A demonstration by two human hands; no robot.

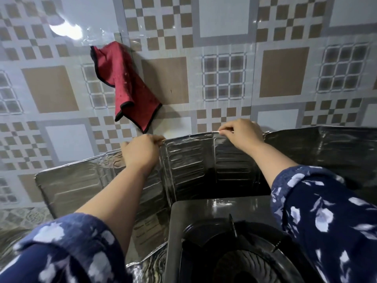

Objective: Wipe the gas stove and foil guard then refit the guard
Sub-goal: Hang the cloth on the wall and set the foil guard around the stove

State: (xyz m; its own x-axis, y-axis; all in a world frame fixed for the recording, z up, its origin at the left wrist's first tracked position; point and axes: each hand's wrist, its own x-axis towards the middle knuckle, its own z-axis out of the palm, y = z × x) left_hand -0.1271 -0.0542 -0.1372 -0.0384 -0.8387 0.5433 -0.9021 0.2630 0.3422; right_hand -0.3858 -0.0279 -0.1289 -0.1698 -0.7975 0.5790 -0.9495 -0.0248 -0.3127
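The top rim of the foil guard (189,160) is pinched between thumb and fingers of both hands: the left hand (140,150) at a fold, the right hand (242,133) further along the same panel. The guard's long axis runs left to right under the fingers, along the back edge of the gas stove (204,221), its folded panels wrapping the stove's left side. Neither hand seems nearer. The foil looks embossed, creased and dull silver, standing upright. A red cloth (126,84) hangs on the tiled wall (285,72), well apart.
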